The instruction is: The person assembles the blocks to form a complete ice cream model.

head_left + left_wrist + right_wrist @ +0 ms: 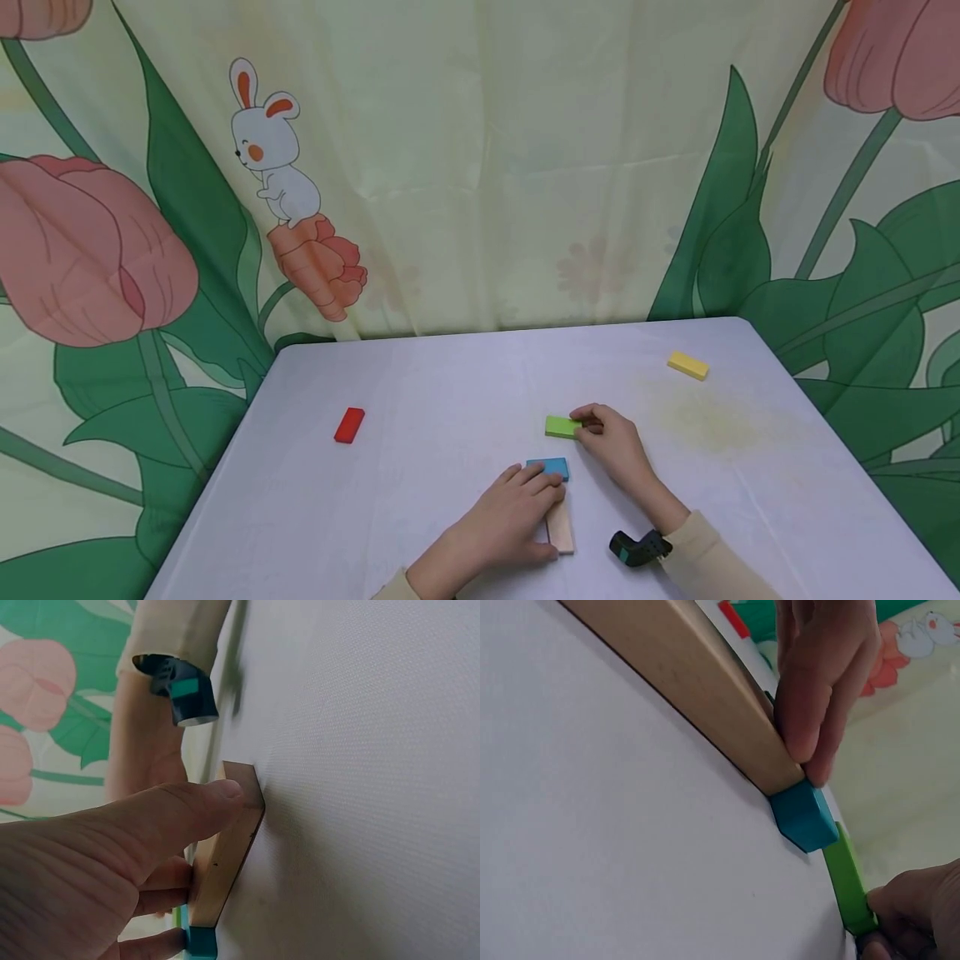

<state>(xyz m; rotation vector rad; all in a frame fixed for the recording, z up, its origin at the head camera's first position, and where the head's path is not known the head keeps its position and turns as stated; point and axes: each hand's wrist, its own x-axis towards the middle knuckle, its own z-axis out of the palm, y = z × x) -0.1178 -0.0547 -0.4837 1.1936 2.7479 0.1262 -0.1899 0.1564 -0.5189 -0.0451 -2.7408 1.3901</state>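
My left hand (508, 515) lies over a plain wooden block (559, 532), its thumb at the near end and its fingers near the far end. Against that far end sits a blue block (553, 467), crosswise, so the two form a T; a left fingertip touches it. A little beyond, a light green block (558, 427) lies on the table, and my right hand (615, 446) pinches its right end between thumb and fingers. In the right wrist view, the green block (846, 881) appears just past the blue block (804, 816).
A red block (349, 425) lies off to the left on the white-covered table (435, 392). Toward the back right corner is a yellow block (687, 365). A black wrist camera (637, 549) sits on the right wrist. Behind the table hangs a printed curtain (480, 167).
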